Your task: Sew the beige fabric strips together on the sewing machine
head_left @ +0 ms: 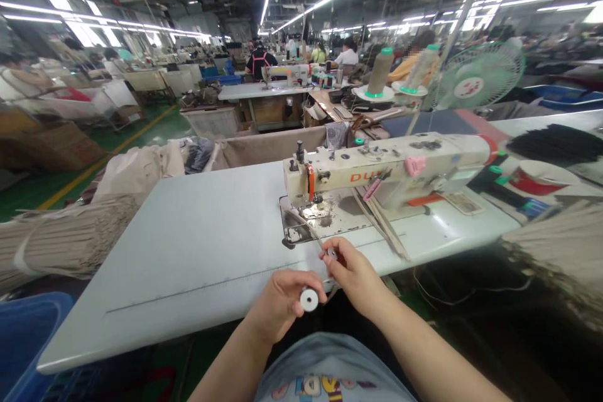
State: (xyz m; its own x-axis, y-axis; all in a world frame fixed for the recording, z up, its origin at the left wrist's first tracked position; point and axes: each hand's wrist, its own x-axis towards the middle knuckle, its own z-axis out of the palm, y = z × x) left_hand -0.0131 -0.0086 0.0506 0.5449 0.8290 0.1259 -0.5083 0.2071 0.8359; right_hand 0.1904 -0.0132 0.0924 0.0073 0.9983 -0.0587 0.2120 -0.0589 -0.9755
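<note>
My left hand [288, 301] pinches a white bobbin [309, 300], a round disc with a dark hole at its centre, just off the table's front edge. Close beside it, my right hand [351, 273] has its fingers closed on a bobbin case [331, 253], a small silvery round piece partly hidden by the fingers. Beyond both hands stands a sewing machine [391, 169] with a worn metal bed. A narrow beige fabric strip [304, 221] runs from under the needle area toward my right hand.
The white sewing table [202, 226] has a printed ruler line. Beige strips [384, 226] lie under the machine arm. Thread cones [379, 75] and a green fan [480, 78] stand behind. Bundled beige fabric [61, 232] lies left, more fabric [560, 251] right; a blue basket [32, 339] is lower left.
</note>
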